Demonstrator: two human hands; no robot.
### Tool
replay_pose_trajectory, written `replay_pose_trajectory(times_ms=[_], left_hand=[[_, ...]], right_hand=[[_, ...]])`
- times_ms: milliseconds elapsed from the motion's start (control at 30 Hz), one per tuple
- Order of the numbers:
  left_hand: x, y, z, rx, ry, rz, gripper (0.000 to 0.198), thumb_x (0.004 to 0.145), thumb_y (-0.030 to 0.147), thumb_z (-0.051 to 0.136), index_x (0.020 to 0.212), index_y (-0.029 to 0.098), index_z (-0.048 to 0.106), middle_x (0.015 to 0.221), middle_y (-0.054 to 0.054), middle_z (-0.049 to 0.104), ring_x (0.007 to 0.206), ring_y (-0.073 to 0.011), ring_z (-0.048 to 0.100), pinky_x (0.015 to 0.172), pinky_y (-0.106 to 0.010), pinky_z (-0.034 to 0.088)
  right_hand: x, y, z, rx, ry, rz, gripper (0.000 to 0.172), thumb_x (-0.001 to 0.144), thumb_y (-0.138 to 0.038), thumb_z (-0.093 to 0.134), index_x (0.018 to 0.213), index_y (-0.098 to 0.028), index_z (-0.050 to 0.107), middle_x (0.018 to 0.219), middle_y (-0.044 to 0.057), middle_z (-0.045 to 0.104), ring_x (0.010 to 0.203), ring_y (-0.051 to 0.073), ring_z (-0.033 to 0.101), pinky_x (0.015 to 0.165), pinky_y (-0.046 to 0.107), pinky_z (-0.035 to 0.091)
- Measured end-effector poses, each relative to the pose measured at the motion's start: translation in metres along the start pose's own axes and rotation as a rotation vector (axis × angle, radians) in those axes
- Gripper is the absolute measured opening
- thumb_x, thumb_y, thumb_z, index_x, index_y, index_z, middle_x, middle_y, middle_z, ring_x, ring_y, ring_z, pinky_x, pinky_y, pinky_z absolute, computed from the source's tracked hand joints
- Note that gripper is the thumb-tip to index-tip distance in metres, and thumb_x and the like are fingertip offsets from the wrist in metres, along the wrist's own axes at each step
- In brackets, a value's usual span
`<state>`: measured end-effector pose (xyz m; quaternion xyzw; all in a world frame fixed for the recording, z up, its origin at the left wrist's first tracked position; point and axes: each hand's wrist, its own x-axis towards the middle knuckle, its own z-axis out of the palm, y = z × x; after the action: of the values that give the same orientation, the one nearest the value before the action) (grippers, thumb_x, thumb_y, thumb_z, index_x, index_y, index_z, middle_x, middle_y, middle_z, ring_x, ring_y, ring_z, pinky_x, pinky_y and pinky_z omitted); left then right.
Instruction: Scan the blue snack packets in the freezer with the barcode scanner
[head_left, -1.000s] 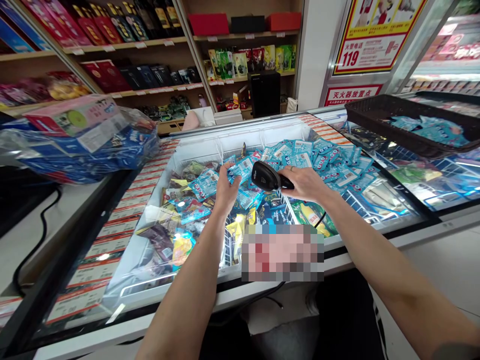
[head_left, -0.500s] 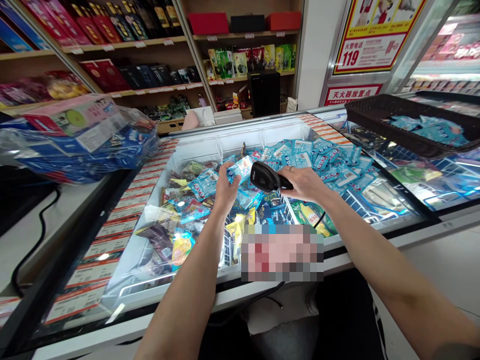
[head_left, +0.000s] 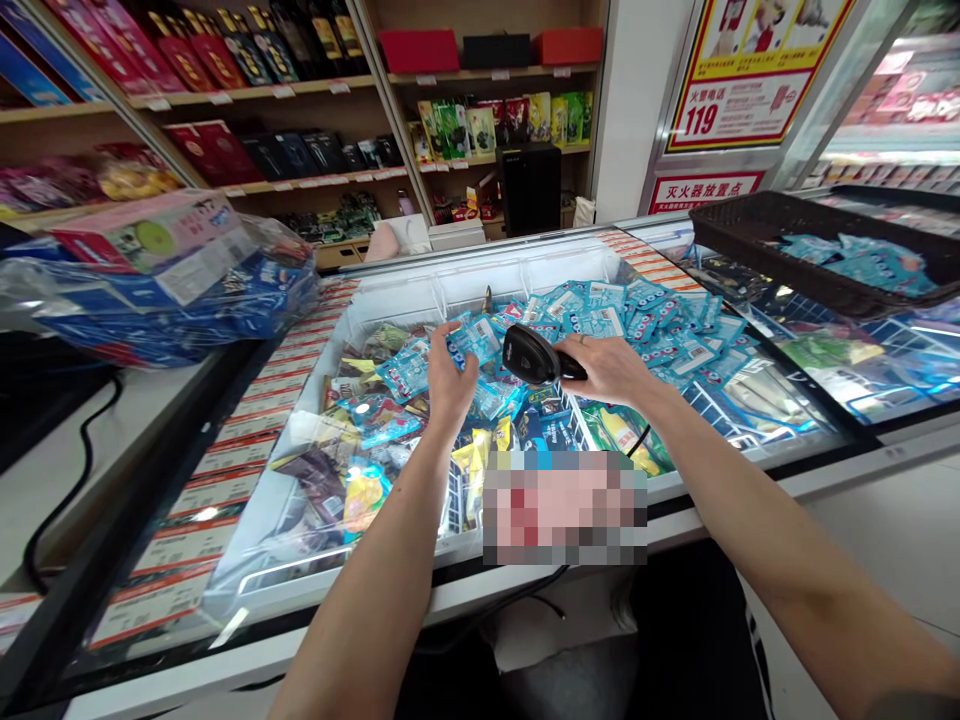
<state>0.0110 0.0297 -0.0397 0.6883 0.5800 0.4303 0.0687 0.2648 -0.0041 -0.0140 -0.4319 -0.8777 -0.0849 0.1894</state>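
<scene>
My right hand (head_left: 604,368) is wrapped round the handle of a black barcode scanner (head_left: 529,355), whose head points left over the freezer. To its left, my left hand (head_left: 451,378) has its thumb and fingers spread apart. Just beyond that hand's fingertips lies a light-blue ice cream packet (head_left: 480,340) on top of others; fingertip contact with it is hard to make out. Many similar blue packets (head_left: 592,322) are heaped across the back and right of the chest freezer (head_left: 397,285).
Mixed ice cream packets (head_left: 375,425) fill the freezer's left side; white wire dividers (head_left: 577,420) stand inside. A brown basket (head_left: 795,255) with blue packets rests at right. Plastic-wrapped boxes (head_left: 161,270) sit at left. The scanner's cable (head_left: 639,440) runs down near my right forearm. A pixelated patch covers the front edge.
My left hand's fingers have opened, and the blue packet they held now lies flatter on the pile. My right hand and the scanner have stayed almost in place.
</scene>
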Motion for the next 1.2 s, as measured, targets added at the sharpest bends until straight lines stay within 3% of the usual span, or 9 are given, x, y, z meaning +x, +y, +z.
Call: replay_pose_trajectory(times_ms=[200,333,400,533,633,733,1000,1100,1200], left_hand=[[0.003,-0.011,-0.017,0.152,0.130,-0.057,0.040,0.073,0.018,0.051,0.112,0.023,0.046,0.110,-0.008,0.051,0.107,-0.0259,0.048,0.095,-0.042,0.039],[-0.001,-0.013,-0.023,0.344,0.186,-0.084,0.040,0.073,0.024,0.056,0.112,0.022,0.051,0.122,-0.013,0.043,0.115,-0.0330,0.042,0.096,-0.050,0.034],[-0.004,-0.010,-0.022,0.427,0.134,0.000,0.036,0.078,0.027,0.051,0.114,0.024,0.052,0.127,-0.011,0.042,0.119,-0.0319,0.039,0.099,-0.050,0.030],[-0.007,-0.003,-0.015,0.508,-0.104,0.213,0.031,0.086,0.035,0.040,0.113,0.028,0.054,0.125,-0.005,0.050,0.119,-0.0246,0.042,0.106,-0.047,0.020],[-0.007,-0.004,-0.012,0.539,-0.218,0.238,0.031,0.088,0.035,0.036,0.108,0.027,0.058,0.118,-0.004,0.057,0.114,-0.0232,0.046,0.104,-0.045,0.022],[-0.006,-0.008,-0.013,0.555,-0.248,0.209,0.032,0.086,0.025,0.035,0.108,0.027,0.058,0.116,-0.004,0.058,0.111,-0.0217,0.049,0.099,-0.041,0.028],[-0.003,-0.018,-0.020,0.661,-0.198,0.140,0.040,0.076,0.010,0.038,0.105,0.027,0.060,0.110,-0.007,0.059,0.106,-0.0244,0.050,0.094,-0.043,0.032],[-0.005,-0.015,-0.019,0.671,-0.134,0.127,0.033,0.080,0.015,0.038,0.103,0.023,0.061,0.109,-0.010,0.058,0.106,-0.0266,0.050,0.095,-0.045,0.031],[-0.008,-0.003,-0.012,0.602,-0.069,0.137,0.032,0.087,0.032,0.035,0.101,0.020,0.061,0.112,-0.012,0.056,0.108,-0.0282,0.048,0.096,-0.046,0.030]], right_hand=[[-0.001,0.002,0.001,-0.006,0.004,0.008,0.037,0.081,-0.036,0.049,0.114,-0.020,0.052,0.098,0.004,0.064,0.078,0.017,0.058,0.060,0.027,0.034],[-0.001,0.003,0.002,-0.007,0.011,0.004,0.036,0.081,-0.036,0.050,0.113,-0.021,0.052,0.098,0.004,0.064,0.078,0.017,0.058,0.060,0.027,0.035],[-0.001,0.004,0.002,-0.013,0.016,0.006,0.036,0.081,-0.037,0.050,0.113,-0.020,0.052,0.097,0.004,0.064,0.079,0.017,0.058,0.060,0.027,0.035],[0.000,0.005,0.002,-0.032,0.035,0.033,0.036,0.081,-0.039,0.051,0.111,-0.019,0.053,0.095,0.005,0.064,0.077,0.017,0.059,0.059,0.028,0.035],[-0.001,0.006,0.001,-0.031,0.045,0.048,0.035,0.081,-0.039,0.051,0.110,-0.019,0.054,0.096,0.005,0.064,0.077,0.017,0.059,0.058,0.027,0.034],[-0.001,0.007,0.001,-0.028,0.044,0.042,0.036,0.081,-0.039,0.052,0.110,-0.019,0.053,0.097,0.005,0.064,0.078,0.017,0.059,0.058,0.027,0.034],[-0.001,0.007,0.001,-0.027,0.050,0.072,0.036,0.082,-0.042,0.049,0.110,-0.019,0.054,0.097,0.005,0.065,0.079,0.018,0.060,0.058,0.028,0.034],[0.000,0.007,0.000,-0.029,0.049,0.088,0.037,0.082,-0.043,0.050,0.109,-0.018,0.055,0.095,0.006,0.065,0.077,0.018,0.059,0.058,0.028,0.034],[0.000,0.007,-0.001,-0.027,0.053,0.096,0.039,0.081,-0.043,0.051,0.111,-0.018,0.055,0.096,0.006,0.065,0.077,0.017,0.059,0.059,0.028,0.035]])
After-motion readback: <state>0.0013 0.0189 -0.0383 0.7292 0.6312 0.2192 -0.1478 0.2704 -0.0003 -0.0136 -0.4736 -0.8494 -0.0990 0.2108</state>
